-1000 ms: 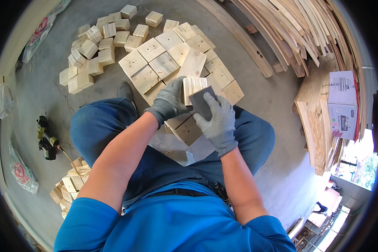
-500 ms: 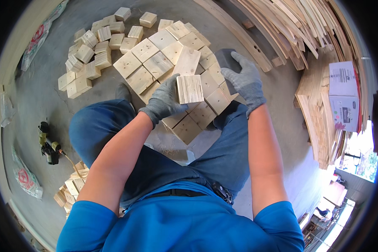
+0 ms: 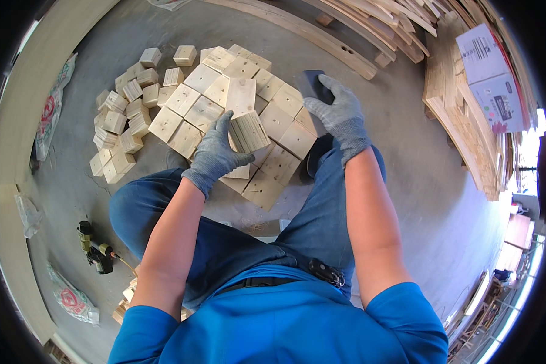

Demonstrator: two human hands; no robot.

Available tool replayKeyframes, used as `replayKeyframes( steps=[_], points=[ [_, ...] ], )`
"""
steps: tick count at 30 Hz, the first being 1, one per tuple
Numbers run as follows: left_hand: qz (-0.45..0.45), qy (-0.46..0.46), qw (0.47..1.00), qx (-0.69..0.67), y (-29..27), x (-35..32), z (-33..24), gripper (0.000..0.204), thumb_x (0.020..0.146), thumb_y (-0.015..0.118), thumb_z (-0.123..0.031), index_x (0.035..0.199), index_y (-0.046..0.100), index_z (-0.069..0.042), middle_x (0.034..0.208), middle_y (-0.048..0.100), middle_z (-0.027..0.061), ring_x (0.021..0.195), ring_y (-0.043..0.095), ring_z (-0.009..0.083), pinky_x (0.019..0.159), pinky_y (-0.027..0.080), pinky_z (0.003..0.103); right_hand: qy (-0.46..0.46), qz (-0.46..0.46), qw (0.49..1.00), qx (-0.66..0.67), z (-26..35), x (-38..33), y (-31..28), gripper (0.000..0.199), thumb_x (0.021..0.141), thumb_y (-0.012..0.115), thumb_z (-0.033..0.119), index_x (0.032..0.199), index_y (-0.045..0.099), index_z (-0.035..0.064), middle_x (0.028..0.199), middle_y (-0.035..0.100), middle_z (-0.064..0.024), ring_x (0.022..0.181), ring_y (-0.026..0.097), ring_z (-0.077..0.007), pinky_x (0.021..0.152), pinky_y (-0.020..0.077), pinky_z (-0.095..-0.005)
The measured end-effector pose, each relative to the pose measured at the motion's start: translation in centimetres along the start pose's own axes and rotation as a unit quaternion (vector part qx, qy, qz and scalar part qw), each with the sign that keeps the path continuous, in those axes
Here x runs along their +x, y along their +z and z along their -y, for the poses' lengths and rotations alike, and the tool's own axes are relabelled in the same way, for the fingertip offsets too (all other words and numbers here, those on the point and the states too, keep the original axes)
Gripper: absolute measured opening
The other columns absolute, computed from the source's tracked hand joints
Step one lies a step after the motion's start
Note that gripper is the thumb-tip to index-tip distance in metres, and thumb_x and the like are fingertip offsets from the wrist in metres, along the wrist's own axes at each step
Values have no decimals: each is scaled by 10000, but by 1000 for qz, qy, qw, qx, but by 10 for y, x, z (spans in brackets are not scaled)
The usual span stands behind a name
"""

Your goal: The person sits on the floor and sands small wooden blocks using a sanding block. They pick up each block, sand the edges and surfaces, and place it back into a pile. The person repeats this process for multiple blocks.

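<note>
My left hand [image 3: 215,155], in a grey glove, grips a square wooden block [image 3: 249,130] with grooved end grain and holds it tilted above my knees. Under it lie several flat square wooden blocks [image 3: 203,112] side by side on the concrete floor. My right hand [image 3: 341,115], also gloved, is stretched out to the far right edge of those blocks. Its fingers close over a dark pad [image 3: 312,85] that rests there. My blue-trousered legs frame the nearest blocks.
A heap of smaller wooden blocks [image 3: 124,121] lies to the left, and more [image 3: 130,297] by my left hip. A nail gun [image 3: 94,249] lies on the floor at left. Long planks [image 3: 321,33] run across the top. Stacked boards [image 3: 461,121] carry a cardboard box [image 3: 488,73].
My right hand left the block held in my left hand and swung out to the right and away, taking the dark pad with it. The left hand kept the block and turned it slightly.
</note>
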State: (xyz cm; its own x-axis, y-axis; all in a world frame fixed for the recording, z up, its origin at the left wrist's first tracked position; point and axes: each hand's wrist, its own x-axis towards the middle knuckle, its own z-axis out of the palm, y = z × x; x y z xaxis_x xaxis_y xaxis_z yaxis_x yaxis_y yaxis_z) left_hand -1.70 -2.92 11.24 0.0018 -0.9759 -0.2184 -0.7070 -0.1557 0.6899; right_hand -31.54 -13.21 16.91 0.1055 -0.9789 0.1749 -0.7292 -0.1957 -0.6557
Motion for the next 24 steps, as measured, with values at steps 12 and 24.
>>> replayKeyframes(
  steps=[12, 24],
  points=[
    [-157, 94, 982, 40, -12, 5, 0, 1094, 651, 1024, -230, 1554, 427, -71, 1424, 593, 226, 1328, 608, 412, 1135, 514, 469, -27, 18, 999, -22, 7, -4, 5, 705, 822, 899, 396, 1416, 700, 73, 1292, 726, -249, 1236, 674, -406, 1109, 530, -473],
    [-175, 241, 950, 90, 9, -28, 33, 864, 710, 952, -135, 1454, 516, -77, 1482, 541, 206, 1388, 533, 445, 1179, 475, 504, -19, 41, 997, -58, 10, -7, 9, 722, 810, 904, 399, 1429, 698, 88, 1351, 705, -244, 1249, 685, -409, 1106, 541, -470]
  ],
)
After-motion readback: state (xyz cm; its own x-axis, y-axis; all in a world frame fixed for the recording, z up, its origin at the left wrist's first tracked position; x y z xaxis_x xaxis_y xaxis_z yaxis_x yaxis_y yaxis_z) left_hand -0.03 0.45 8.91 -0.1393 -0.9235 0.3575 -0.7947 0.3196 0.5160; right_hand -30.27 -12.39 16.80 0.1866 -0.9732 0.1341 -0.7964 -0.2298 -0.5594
